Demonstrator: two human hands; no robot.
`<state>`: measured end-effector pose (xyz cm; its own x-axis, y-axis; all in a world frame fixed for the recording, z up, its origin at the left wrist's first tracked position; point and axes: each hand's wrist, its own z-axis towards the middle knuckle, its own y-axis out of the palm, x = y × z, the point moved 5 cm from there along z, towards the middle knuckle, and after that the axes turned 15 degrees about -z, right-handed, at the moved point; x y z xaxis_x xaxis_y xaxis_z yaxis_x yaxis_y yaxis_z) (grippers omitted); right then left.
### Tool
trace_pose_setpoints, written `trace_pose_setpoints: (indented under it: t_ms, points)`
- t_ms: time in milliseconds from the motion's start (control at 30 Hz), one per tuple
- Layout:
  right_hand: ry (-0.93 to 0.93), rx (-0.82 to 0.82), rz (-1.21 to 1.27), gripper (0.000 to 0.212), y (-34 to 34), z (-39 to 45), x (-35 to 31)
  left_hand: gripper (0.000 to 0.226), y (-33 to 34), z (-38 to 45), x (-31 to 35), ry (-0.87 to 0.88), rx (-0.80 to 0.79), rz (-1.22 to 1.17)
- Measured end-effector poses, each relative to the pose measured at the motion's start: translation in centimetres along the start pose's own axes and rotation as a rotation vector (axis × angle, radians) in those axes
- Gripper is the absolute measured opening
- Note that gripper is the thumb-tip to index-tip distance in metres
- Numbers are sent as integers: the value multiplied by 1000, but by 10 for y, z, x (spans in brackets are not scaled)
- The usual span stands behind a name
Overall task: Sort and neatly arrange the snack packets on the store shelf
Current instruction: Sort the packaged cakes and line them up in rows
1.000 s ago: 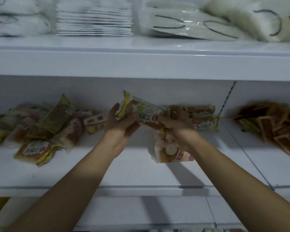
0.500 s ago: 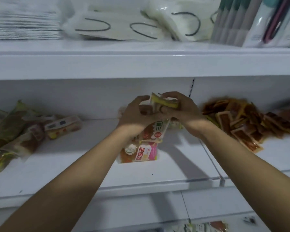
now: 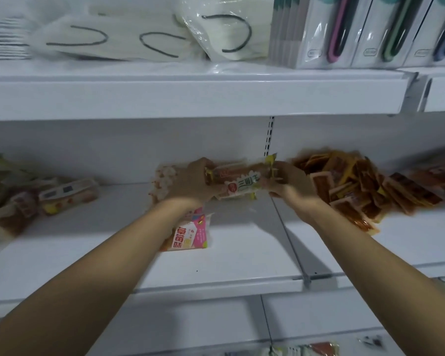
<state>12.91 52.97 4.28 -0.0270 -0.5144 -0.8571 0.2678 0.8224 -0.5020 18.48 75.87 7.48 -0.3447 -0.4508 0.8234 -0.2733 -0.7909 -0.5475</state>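
**Packet carried right, toward the divider**

Head view: my left hand (image 3: pixel 190 183) and right hand (image 3: pixel 285 183) both grip one sandwich packet (image 3: pixel 242 185), held level above the middle shelf (image 3: pixel 242 268), far side. A moment ago I held it upright; now it lies flat, ready to set down. The pink packet (image 3: pixel 190 236) lies near, orange sachets (image 3: pixel 365 186) right, the unsorted pile (image 3: pixel 36 199) far left.

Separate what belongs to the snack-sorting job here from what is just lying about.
Job: held snack packet, left hand, right hand, pink packet, loose pile at left, orange sachet pile.
Bystanders: bagged white goods, boxed items on upper shelf.
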Motion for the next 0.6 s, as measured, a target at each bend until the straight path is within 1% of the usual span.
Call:
trace_pose_setpoints:
  t_ms: [133,200,267,333,400,433,533,600]
  points:
    - [6,-23,-77,18,8,10,17,45,23,16,3,113,-42,269]
    - [-1,-42,-91,18,18,13,25,45,29,25,-7,96,-40,445]
    - [-31,-49,-175,15,29,16,34,51,32,34,-23,27,-63,672]
    - [-31,-40,-236,22,42,22,46,51,35,38,-33,-12,-109,784]
    - [1,-12,-249,22,51,27,55,50,35,40,-38,-6,-121,773]
    - [23,12,-249,26,54,28,55,49,35,39,-40,-4,-115,752]
    - [100,23,-269,58,61,30,59,47,28,32,-42,10,-78,672]
    - [126,14,-266,70,65,30,60,41,14,20,-40,48,-14,614]
